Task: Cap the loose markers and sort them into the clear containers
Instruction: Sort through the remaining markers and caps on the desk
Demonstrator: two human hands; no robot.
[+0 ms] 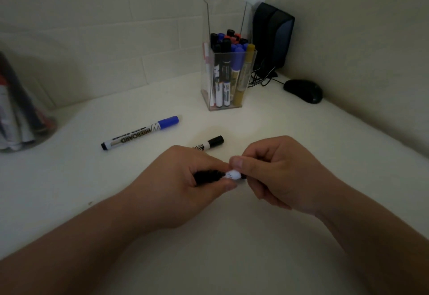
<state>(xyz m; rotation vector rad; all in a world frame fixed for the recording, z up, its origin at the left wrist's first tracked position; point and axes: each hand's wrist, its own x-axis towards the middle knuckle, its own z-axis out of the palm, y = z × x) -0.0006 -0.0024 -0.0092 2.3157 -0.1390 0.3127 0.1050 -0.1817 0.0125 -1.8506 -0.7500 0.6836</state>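
Left hand (183,178) curls around the black end of a white-barrelled marker (232,175) while the right hand (278,174) pinches its other end, over the white tabletop (209,260); whether the cap is seated cannot be told. Just beyond lie 2 loose markers: a black-capped white marker (210,143), partly hidden by the left hand, and a blue-capped white marker (139,133) farther left. Behind stands a tall clear square container (232,53) packed with upright markers; a blurred round clear container (21,118) sits far left, a black speaker (272,34) and black mouse (303,90) far right.
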